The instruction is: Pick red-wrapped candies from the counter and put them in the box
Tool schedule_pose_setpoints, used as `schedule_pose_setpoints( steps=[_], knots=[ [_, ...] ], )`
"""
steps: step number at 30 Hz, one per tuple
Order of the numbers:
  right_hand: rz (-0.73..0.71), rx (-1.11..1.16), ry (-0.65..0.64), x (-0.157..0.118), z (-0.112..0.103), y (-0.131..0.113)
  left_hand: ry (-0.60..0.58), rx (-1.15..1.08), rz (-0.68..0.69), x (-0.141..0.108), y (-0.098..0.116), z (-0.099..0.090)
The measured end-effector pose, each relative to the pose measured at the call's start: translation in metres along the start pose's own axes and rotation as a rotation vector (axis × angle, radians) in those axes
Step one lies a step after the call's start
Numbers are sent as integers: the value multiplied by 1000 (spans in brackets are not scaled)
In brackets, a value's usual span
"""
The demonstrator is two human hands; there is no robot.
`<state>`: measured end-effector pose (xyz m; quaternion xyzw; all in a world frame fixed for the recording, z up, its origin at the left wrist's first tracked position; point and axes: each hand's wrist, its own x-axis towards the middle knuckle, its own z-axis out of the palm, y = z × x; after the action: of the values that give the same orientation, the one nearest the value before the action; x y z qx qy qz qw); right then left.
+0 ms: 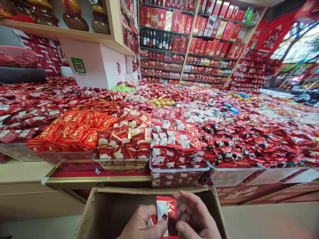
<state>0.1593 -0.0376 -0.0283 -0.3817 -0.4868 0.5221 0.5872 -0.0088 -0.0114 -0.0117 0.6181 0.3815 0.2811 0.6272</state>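
Above a cardboard box [119, 205], my left hand [143, 222] pinches a red and white candy packet [166, 212] with the thumb across its front. Part of a second red wrapper [152, 220] shows beside that thumb, inside the same hand. My right hand [196, 215] is at the packet's right edge, thumb and fingers apart and loosely curved; whether it touches the packet I cannot tell. Just beyond the box stands a clear plastic bin [179, 169] heaped with matching red and white packets [171, 137]. The lower part of the box is hidden by my hands.
Left of that bin is a bin of durian packets [124, 144], then orange-red packets [74, 129]. Dark red wrapped candies [239, 142] fill the bins to the right. A gold-edged counter [99, 179] runs behind the box. Shelves [184, 43] of red boxes and bottles rise behind.
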Motion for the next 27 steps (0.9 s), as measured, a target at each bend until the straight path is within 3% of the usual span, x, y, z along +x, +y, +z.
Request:
schedule_pose_setpoints(
  steps=[4, 8, 15, 18, 21, 24, 27],
  knots=[
    [155, 74, 13, 9, 10, -17, 23, -163, 46, -1, 5, 0],
    [158, 19, 6, 20, 14, -30, 49, -295, 59, -2, 5, 0],
    [187, 10, -6, 21, 14, -23, 91, -245, 40, -5, 2, -2],
    [101, -78, 3, 15, 15, -22, 101, -124, 126, -6, -2, -4],
    [-107, -196, -1, 19, 7, -37, 68, -132, 118, -4, -14, -5],
    [-380, -412, 43, 43, -12, -74, 58, -263, 46, -1, -26, -6],
    [-467, -594, 108, 89, -32, -116, 78, -303, 42, 2, -31, -7]
  ],
)
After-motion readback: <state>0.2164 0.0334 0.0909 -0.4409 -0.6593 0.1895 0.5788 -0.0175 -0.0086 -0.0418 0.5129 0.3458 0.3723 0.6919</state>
